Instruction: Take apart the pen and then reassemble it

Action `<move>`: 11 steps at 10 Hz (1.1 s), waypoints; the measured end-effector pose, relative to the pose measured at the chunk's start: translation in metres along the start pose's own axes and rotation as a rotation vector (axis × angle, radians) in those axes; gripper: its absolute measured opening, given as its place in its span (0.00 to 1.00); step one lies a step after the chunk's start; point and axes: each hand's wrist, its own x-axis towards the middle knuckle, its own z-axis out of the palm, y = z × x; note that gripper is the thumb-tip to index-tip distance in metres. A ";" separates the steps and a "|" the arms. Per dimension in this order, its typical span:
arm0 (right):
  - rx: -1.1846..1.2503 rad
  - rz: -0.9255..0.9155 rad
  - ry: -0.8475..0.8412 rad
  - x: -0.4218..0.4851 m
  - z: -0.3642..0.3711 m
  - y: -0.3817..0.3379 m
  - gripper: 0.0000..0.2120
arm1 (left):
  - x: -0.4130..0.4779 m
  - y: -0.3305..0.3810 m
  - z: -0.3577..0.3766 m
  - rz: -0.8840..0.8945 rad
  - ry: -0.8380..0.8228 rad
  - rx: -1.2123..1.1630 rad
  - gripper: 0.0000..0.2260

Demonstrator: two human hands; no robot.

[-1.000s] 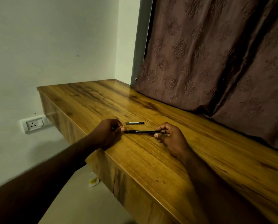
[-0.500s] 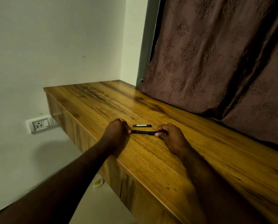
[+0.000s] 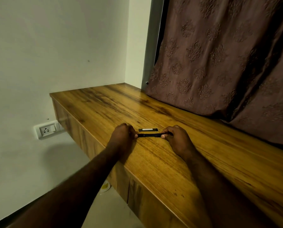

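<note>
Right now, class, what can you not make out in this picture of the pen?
Head view:
Both ends of the pen: covered by the left hand and right hand.
The flat black piece behind it: too small to identify.
The pale thing on the floor: partly behind the left forearm.

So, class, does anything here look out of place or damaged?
Nothing looks damaged or spilled. One oddity: the curtain lies bunched on the desk, behind the pen held by the left hand and right hand.
</note>
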 end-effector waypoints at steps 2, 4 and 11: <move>-0.036 0.011 0.010 -0.001 -0.001 -0.006 0.05 | -0.003 0.001 -0.002 0.018 0.032 -0.016 0.05; -0.050 0.035 0.012 -0.001 -0.001 -0.008 0.05 | -0.001 -0.005 0.001 0.059 0.016 0.022 0.05; 0.182 0.110 0.105 0.023 -0.005 0.009 0.08 | 0.032 0.009 -0.013 -0.154 0.023 -0.216 0.11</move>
